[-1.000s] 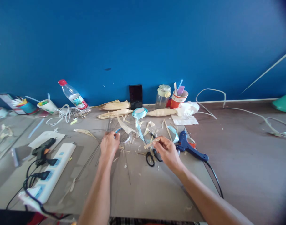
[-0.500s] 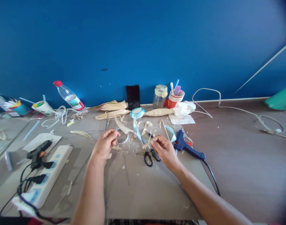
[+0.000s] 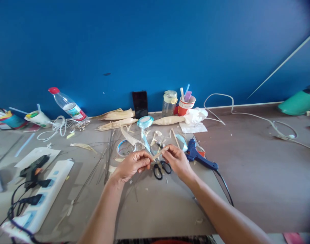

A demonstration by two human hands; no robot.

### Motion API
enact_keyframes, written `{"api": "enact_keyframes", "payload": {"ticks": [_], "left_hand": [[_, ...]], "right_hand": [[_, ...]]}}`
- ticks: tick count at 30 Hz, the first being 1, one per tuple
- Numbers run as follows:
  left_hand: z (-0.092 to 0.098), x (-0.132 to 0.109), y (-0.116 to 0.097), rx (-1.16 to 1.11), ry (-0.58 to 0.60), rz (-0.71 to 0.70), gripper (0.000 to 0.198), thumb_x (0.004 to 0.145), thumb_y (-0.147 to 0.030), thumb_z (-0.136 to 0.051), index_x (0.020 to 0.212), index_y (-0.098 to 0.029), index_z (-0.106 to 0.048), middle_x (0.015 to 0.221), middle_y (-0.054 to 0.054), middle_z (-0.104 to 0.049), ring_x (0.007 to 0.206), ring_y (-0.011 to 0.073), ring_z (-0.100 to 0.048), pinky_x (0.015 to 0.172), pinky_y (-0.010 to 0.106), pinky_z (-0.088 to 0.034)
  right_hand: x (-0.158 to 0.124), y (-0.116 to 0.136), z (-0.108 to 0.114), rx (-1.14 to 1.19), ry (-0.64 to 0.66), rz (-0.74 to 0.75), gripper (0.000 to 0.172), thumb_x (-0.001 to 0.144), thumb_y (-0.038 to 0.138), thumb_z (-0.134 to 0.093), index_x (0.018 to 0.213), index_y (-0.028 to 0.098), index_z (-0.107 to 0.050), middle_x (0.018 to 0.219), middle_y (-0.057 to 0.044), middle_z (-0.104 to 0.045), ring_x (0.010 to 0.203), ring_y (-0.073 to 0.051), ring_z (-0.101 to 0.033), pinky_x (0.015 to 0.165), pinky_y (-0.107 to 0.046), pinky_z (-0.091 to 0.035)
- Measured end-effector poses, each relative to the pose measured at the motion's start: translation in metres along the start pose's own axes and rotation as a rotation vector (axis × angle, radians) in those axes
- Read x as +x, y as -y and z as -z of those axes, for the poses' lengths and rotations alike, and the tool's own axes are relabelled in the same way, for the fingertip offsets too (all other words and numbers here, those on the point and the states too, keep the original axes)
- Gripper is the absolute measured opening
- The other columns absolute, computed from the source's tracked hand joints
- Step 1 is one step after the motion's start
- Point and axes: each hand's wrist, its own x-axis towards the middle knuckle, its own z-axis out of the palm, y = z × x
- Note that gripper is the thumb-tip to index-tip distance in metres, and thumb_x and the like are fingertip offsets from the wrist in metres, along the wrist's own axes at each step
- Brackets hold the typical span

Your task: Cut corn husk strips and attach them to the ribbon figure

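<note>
My right hand (image 3: 177,161) pinches a narrow pale strip of dried husk (image 3: 158,154) between thumb and fingers. My left hand (image 3: 135,165) is closed in a pinch, its fingertips at the strip's left end; whatever lies between them is too small to make out. Black-handled scissors (image 3: 158,171) lie just below the strip, their blades partly hidden by scraps. A roll of tape (image 3: 118,149) rests behind my left hand. Light blue ribbon on a spool (image 3: 145,121) trails down toward my hands. A blue glue gun (image 3: 200,157) lies to the right of my right hand.
Dried corn husks (image 3: 118,122), a phone (image 3: 140,104), a clear jar (image 3: 169,103) and a red cup (image 3: 186,105) line the wall. Thin wires (image 3: 108,154) lie left of my hands. A power strip (image 3: 52,189), black glue gun (image 3: 34,171) and bottle (image 3: 71,107) are further left.
My left hand has moved right and slightly down, up to the strip in my right hand, uncovering the tape roll. The view has shifted a little to the right.
</note>
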Motion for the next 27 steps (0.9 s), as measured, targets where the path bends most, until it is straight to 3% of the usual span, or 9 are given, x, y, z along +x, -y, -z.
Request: {"api": "enact_keyframes", "payload": {"ticks": [9, 18, 27], "left_hand": [[-0.006, 0.006, 0.003, -0.070, -0.012, 0.038, 0.039, 0.069, -0.037, -0.073, 0.097, -0.014, -0.059, 0.063, -0.002, -0.056, 0.052, 0.0063, -0.044, 0.045, 0.019, -0.022], [-0.009, 0.009, 0.005, -0.115, -0.052, 0.068, 0.034, 0.064, -0.035, -0.076, 0.088, -0.012, -0.068, 0.060, -0.001, -0.055, 0.052, 0.0066, -0.043, 0.048, 0.021, -0.023], [-0.011, 0.010, 0.006, -0.071, -0.047, 0.077, 0.035, 0.065, -0.036, -0.074, 0.091, -0.012, -0.070, 0.059, -0.001, -0.054, 0.052, 0.0071, -0.042, 0.049, 0.022, -0.022]], "right_hand": [[0.001, 0.008, 0.002, -0.009, -0.033, -0.015, 0.022, 0.076, 0.038, -0.053, 0.067, 0.018, -0.051, 0.052, 0.005, -0.041, 0.049, -0.009, -0.036, 0.048, -0.024, -0.026], [0.000, 0.011, 0.004, -0.031, -0.030, -0.012, 0.023, 0.077, 0.037, -0.052, 0.066, 0.017, -0.052, 0.051, 0.005, -0.042, 0.048, -0.009, -0.034, 0.047, -0.023, -0.025], [0.001, 0.010, 0.004, -0.001, -0.016, 0.001, 0.023, 0.077, 0.037, -0.054, 0.065, 0.017, -0.051, 0.053, 0.005, -0.042, 0.050, -0.009, -0.036, 0.048, -0.023, -0.026]]}}
